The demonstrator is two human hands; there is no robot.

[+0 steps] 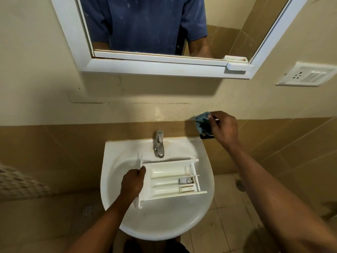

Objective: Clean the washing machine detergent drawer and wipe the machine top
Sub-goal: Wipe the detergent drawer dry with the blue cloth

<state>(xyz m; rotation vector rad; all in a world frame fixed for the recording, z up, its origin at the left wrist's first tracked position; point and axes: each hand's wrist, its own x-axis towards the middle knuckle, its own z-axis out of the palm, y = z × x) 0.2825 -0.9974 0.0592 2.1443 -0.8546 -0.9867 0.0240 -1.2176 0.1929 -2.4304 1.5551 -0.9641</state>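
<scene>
Detergent drawer (171, 179): held flat over the sink (160, 220), open side up, front panel at the left hand's end, far end reaching toward the right arm's side; pale compartments, some yellowish staining near the far dividers.
Left hand (132, 183): fingers curled round the drawer's front-panel end, gripping it.
Right hand (223, 127): well apart from the drawer, higher than the left hand and close to the wall; fingers pinching a blue cloth (202, 119).
Blue cloth: bunched at the right fingertips, just above a small dark fitting (205, 136) on the wall; touching it or not, cannot tell.
Tap (159, 143): between the two hands, just beyond the drawer; no running water visible.
Step in hand: most likely the drawer-cleaning part, cloth in hand but not yet on the drawer; machine top not in view.
Next move calls for: bringing the cloth down from the right hand's height to the drawer, a firm left grip to hold it level, and working the cloth into the narrow compartments and round the small grey insert (184, 180); probably wetting under the tap first.
</scene>
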